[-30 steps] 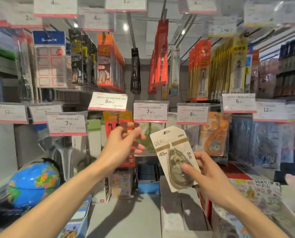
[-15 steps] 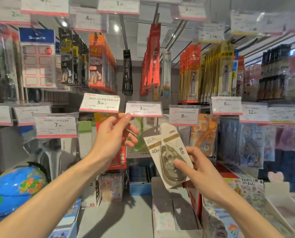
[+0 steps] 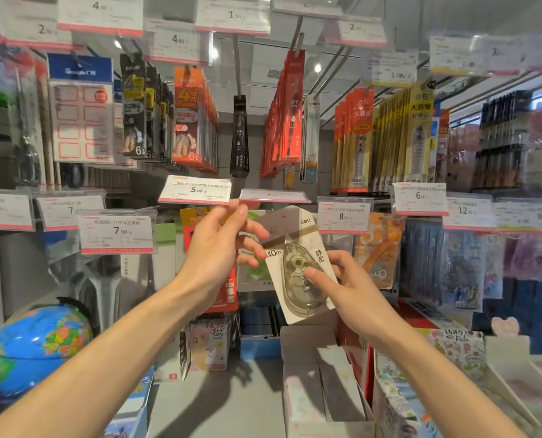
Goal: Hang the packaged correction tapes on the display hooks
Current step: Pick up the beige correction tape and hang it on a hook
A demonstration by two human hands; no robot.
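Shelving (image 3: pixel 295 396) fills the view, hung with rows of carded stationery under price tags. Low on the left sits a blue globe (image 3: pixel 32 352); at lower centre stands an open grey carton (image 3: pixel 323 387).

Next in size, the left hand (image 3: pixel 219 248) is raised palm toward the display. Its index fingertip touches the underside of the 7.90 price tag (image 3: pixel 274 196), which is tipped up nearly flat, while its other fingers (image 3: pixel 252 230) spread loosely, curled round nothing, in front of the upper left edge of the correction tape pack (image 3: pixel 298 263).

The right hand (image 3: pixel 348 289) grips that pack low on its right side, thumb (image 3: pixel 315 276) pressed on the clear blister and the remaining fingers behind the card. The pack is held in the air at centre, just below the tipped tag and in front of a green-carded pack hanging behind it. Its long axis runs close to upright, leaning so the hang-hole end points up and left toward the tag and the rounded dispenser end points down and right. Its printed face, marked 40m, is turned toward the camera.

An orange correction tape pack (image 3: pixel 378 248) hangs just to the right under the 8.00 tag (image 3: pixel 345 216).
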